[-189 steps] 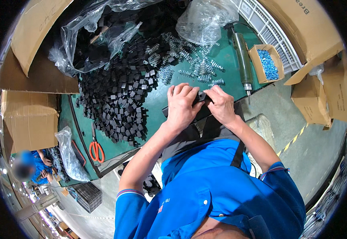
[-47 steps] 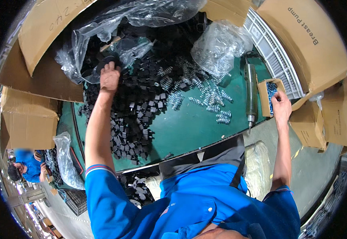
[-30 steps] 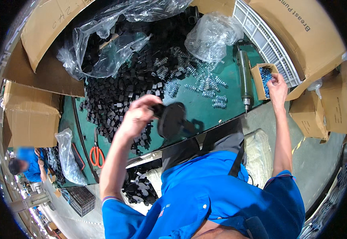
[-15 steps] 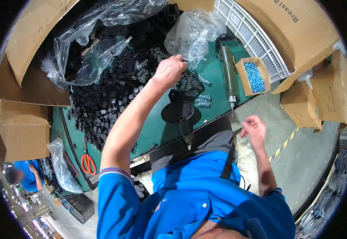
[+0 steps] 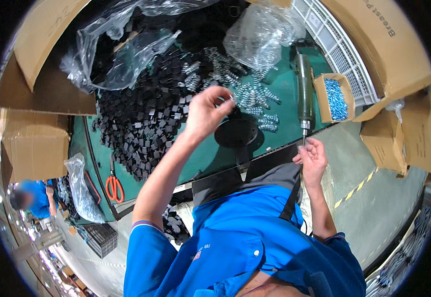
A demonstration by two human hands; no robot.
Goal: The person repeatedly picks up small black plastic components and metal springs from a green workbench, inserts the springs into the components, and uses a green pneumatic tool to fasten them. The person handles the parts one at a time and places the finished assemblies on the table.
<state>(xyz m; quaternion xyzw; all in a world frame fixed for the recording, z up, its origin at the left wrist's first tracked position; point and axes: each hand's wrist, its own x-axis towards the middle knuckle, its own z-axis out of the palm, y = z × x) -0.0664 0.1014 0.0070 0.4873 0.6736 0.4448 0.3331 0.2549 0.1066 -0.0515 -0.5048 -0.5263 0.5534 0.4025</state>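
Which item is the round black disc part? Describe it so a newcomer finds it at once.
Start at the green work mat and go to its near edge, just below the left hand. The round black disc part lies flat there, beside the scattered metal springs. It is the only large circular piece; the heaped black parts are small and blocky.

A small metal spring (image 5: 231, 97) is pinched upright above the round black disc (image 5: 236, 133).
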